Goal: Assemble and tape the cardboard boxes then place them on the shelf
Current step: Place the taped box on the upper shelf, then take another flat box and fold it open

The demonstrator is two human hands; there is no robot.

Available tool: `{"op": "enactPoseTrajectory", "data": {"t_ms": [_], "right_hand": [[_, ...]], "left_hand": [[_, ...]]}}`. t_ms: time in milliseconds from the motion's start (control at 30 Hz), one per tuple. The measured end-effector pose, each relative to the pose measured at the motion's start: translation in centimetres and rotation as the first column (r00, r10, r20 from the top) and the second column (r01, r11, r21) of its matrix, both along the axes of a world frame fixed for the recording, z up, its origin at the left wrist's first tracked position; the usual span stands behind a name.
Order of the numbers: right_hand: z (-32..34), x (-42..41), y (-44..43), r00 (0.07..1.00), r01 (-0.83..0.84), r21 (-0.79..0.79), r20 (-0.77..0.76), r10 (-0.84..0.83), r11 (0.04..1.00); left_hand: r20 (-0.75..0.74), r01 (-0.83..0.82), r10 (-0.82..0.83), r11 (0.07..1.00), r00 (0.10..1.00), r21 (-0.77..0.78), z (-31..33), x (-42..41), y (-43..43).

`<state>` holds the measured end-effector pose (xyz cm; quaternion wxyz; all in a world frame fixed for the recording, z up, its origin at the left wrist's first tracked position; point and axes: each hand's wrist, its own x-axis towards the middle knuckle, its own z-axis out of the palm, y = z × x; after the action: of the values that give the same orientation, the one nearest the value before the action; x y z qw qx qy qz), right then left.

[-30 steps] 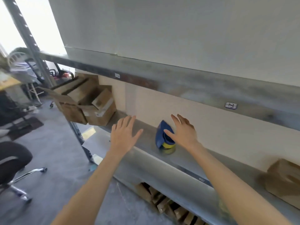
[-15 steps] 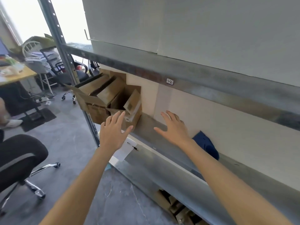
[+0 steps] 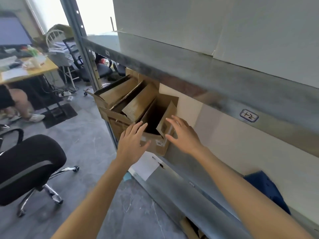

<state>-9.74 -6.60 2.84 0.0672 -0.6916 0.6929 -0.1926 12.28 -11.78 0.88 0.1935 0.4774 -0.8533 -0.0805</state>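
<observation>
You face a steel shelf point(image 3: 186, 173) of dull, scuffed grey metal, with a second deck point(image 3: 189, 69) above it carrying flat, pale boards point(image 3: 207, 25). To your left stands a black office chair point(image 3: 31, 163) with a padded seat and a shiny chrome star base.

At the left end of the shelf, against the upright post, sits a cluster of brown corrugated cardboard boxes point(image 3: 117, 95), open-topped, with flaps standing at angles. The nearest box point(image 3: 159, 145) is at the shelf's front edge, its dark inside showing and torn white label scraps on its front face.

Your left hand point(image 3: 132, 140) reaches for that box's front rim, fingers straight and loosely spread, holding nothing. Your right hand point(image 3: 183, 133) is also flat and spread, by the box's upright right flap; you cannot tell whether either hand touches the cardboard.

Further right along the shelf, a blue tape dispenser point(image 3: 265, 188) lies partly behind your right forearm. A white paper sheet point(image 3: 145, 165) hangs over the front edge below the box.
</observation>
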Motion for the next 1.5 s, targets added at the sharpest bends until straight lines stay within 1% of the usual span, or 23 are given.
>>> {"op": "enactPoseTrajectory", "data": {"t_ms": [100, 233, 333, 467, 633, 733, 800, 933, 1067, 1167, 1300, 1367, 1500], "right_hand": [[-0.3, -0.1, -2.3, 0.999, -0.002, 0.01, 0.037, 0.001, 1.0], [-0.5, -0.1, -4.3, 0.997, -0.048, -0.002, 0.062, 0.048, 0.999], [-0.6, 0.0, -5.2, 0.996, -0.053, -0.019, 0.075, 0.054, 0.998], [-0.9, 0.1, -5.3, 0.997, -0.056, -0.008, 0.044, 0.056, 0.998], [-0.4, 0.3, -5.0, 1.0, 0.005, -0.005, 0.03, -0.005, 1.0], [0.0, 0.4, -4.1, 0.999, 0.036, -0.019, 0.004, -0.036, 0.999], [0.1, 0.5, -3.3, 0.998, 0.054, -0.022, -0.014, -0.054, 0.998], [0.4, 0.6, -1.2, 0.992, 0.12, 0.039, -0.041, -0.119, 0.992], [0.8, 0.9, 1.9, 0.969, 0.229, -0.019, -0.088, -0.23, 0.973], [0.7, 1.4, 3.8, 0.946, 0.302, -0.046, -0.11, -0.305, 0.952], [0.4, 2.4, 5.3, 0.927, 0.359, -0.089, -0.078, -0.366, 0.929], [0.2, 2.8, 5.4, 0.924, 0.365, -0.089, -0.088, -0.372, 0.927], [-0.3, 3.9, 5.1, 0.922, 0.366, -0.086, -0.098, -0.374, 0.927]], "left_hand": [[-0.065, 0.033, -0.033, 0.999, 0.997, 0.011, -0.9, -0.5, -1.1], [-0.173, 0.076, -0.083, 0.996, 0.981, -0.043, -1.6, -1.0, -1.7], [-0.267, 0.092, -0.105, 0.994, 0.958, -0.061, -2.1, -1.4, -2.1], [-0.364, 0.108, -0.13, 0.991, 0.922, -0.08, -2.6, -1.3, -2.5], [-0.362, 0.198, -0.206, 0.978, 0.909, -0.062, -3.0, -0.5, -3.6], [-0.382, 0.296, -0.301, 0.952, 0.874, -0.071, -3.3, 0.1, -4.3], [-0.387, 0.381, -0.379, 0.921, 0.841, -0.075, -3.7, 0.4, -4.8], [-0.408, 0.53, -0.509, 0.845, 0.758, -0.069, -4.0, 0.7, -5.8], [-0.417, 0.64, -0.593, 0.767, 0.689, -0.032, -3.8, 0.1, -7.1], [-0.392, 0.678, -0.636, 0.734, 0.664, -0.042, -3.2, -1.0, -7.7], [-0.368, 0.702, -0.677, 0.707, 0.638, -0.083, -2.7, -1.6, -8.1], [-0.382, 0.692, -0.666, 0.717, 0.641, -0.088, -2.6, -1.4, -8.2], [-0.427, 0.685, -0.635, 0.727, 0.643, -0.049, -2.3, -0.8, -8.4]]}}
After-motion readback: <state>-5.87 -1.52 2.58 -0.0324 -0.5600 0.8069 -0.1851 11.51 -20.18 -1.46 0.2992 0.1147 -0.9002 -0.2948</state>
